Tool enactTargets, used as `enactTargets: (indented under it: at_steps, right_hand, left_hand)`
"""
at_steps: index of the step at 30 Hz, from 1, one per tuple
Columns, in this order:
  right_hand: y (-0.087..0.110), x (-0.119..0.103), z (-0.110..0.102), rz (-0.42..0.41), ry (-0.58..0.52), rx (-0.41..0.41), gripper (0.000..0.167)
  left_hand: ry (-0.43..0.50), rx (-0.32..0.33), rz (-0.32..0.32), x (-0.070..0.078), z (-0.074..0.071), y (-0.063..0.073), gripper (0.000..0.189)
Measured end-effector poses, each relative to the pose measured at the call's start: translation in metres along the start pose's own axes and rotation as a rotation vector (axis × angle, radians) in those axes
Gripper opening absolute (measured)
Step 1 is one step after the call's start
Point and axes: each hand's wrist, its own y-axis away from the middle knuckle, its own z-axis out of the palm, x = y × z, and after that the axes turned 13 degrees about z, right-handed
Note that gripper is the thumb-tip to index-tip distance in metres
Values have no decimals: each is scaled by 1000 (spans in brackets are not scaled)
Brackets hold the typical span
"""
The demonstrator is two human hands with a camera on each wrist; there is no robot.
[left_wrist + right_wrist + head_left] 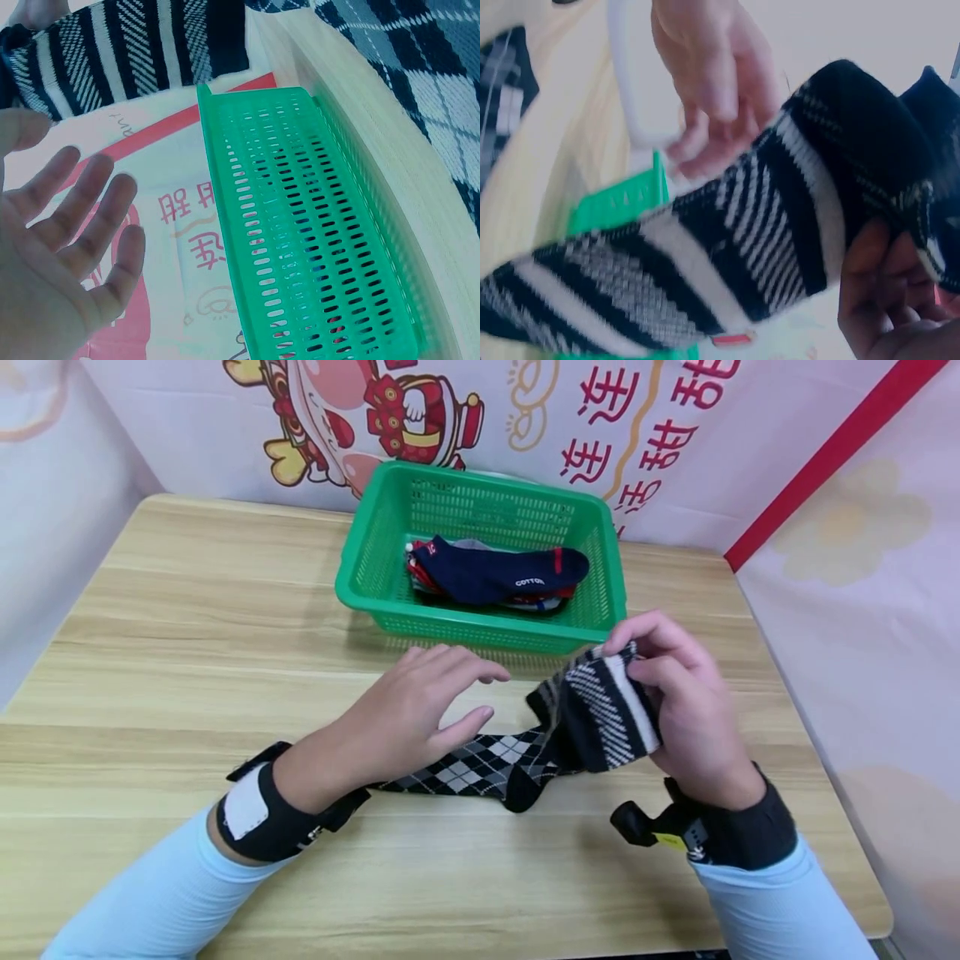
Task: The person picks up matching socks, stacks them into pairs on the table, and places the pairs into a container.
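A black, white and grey striped sock (611, 710) hangs from my right hand (686, 710), which pinches it near one end between thumb and fingers. In the right wrist view the striped sock (727, 247) stretches down to the left, off the table. My left hand (408, 718) is held apart from it, palm turned toward the sock, holding nothing; the left wrist view shows its fingers (97, 199) loosely spread. Beneath both hands a black-and-grey argyle sock (465, 768) lies flat on the table, partly hidden by the left hand and wrist.
A green plastic basket (480, 625) stands at the back of the wooden table (210, 610). Inside lie several socks, a navy sock (487, 572) marked COTTON on top. A printed cloth wall (480, 410) rises behind, and a white wall (862, 610) bounds the right side.
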Motion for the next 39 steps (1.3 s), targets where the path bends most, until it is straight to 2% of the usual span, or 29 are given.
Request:
enactTargets:
  at_steps: [3,6,10,14,18,24,30,32,36,39]
  right_hand:
    - [-4,8,7,-15,-31,-126,39]
    - [-7,15,13,-35,-59,-236,41]
    - [-9,23,19,-39,-62,-305,41]
    - [-10,26,22,-34,-54,-290,40]
    - [-13,29,22,-3,-63,-278,40]
    - [-17,36,22,77,-52,-282,36]
    - [-23,43,22,170,-4,-277,26]
    - [-25,45,22,182,65,-247,20]
    - [-31,45,25,181,269,-201,5]
    - [-36,44,26,158,358,-222,15]
  left_hand:
    - [32,22,-2,2,0,-2,42]
    - [86,-4,-12,4,0,-3,47]
    - [210,-43,-26,6,1,-5,45]
    - [343,-45,-35,7,0,-6,32]
    - [433,-52,-83,9,-2,-4,15]
    - [484,-65,-117,10,-6,-3,9]
    - [450,-56,-132,9,-11,-1,10]
    - [428,-54,-138,9,-13,-1,10]
    - [401,-52,-154,8,-17,0,9]
    - [399,-48,-168,7,-22,1,9]
